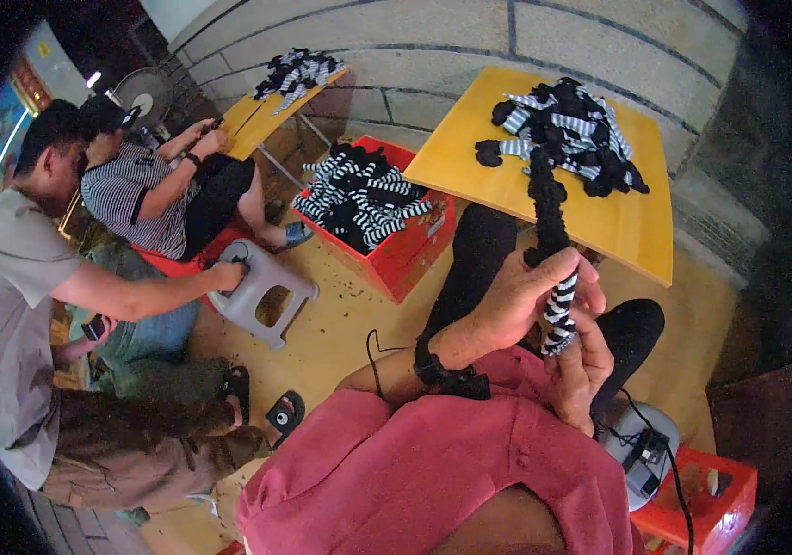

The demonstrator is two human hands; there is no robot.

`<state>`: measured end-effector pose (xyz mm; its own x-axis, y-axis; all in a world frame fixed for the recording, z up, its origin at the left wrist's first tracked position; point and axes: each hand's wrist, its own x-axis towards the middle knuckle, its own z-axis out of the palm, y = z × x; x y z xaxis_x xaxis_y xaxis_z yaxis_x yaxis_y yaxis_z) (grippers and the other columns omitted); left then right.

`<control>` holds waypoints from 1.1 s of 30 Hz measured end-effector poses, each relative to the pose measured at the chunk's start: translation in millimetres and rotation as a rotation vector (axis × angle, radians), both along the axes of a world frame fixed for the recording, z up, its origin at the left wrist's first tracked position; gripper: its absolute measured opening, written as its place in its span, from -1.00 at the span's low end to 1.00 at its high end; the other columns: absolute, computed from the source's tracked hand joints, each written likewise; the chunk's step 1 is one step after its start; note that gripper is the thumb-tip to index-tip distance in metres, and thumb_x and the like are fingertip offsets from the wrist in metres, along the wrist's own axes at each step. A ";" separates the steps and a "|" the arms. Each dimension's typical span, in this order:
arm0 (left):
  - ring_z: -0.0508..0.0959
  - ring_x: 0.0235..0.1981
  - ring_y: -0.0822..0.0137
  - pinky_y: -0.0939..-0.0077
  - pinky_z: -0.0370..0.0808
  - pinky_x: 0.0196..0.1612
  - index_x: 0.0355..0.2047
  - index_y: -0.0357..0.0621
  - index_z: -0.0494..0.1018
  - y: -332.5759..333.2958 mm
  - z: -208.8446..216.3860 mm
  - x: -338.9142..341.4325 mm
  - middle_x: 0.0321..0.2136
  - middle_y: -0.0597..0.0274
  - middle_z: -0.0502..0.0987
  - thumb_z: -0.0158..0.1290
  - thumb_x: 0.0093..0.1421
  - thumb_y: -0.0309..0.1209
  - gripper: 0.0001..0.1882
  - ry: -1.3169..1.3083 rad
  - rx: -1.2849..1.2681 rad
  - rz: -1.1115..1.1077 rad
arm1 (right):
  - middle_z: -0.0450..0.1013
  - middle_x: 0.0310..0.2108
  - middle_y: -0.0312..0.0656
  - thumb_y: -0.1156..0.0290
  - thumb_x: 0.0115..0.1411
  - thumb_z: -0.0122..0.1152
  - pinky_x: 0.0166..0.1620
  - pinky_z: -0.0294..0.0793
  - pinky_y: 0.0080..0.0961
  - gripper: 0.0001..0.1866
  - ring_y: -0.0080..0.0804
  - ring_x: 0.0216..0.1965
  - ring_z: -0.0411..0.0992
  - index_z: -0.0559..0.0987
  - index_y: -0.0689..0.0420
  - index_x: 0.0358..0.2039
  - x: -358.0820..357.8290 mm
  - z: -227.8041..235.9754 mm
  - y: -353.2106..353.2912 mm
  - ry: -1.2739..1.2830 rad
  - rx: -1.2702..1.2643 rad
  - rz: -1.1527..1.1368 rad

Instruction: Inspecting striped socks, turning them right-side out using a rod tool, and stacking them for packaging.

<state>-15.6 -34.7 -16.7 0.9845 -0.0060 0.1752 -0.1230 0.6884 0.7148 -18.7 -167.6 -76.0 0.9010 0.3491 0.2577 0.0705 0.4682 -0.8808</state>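
The striped knit piece (560, 307) was gripped by the left hand (518, 294), its near end seemingly pinched by the right hand (583, 368), and was judged light, soft, best held there.

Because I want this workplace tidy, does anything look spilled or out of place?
Yes: small dark scraps litter the tan floor beside the red crate of striped knitwear; they look odd scattered loose there.
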 end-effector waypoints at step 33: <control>0.46 -0.29 0.37 0.44 0.42 -0.19 -0.13 -0.27 0.30 28.3 18.9 0.0 -0.34 0.21 0.45 -0.01 0.16 -0.38 -0.70 -0.137 -0.057 0.398 | 0.42 -0.51 -0.37 0.65 0.10 0.01 -0.43 0.30 -0.78 -0.72 -0.73 -0.53 0.33 0.43 0.30 -0.13 0.6 2.1 -1.7 -0.150 -0.088 -0.053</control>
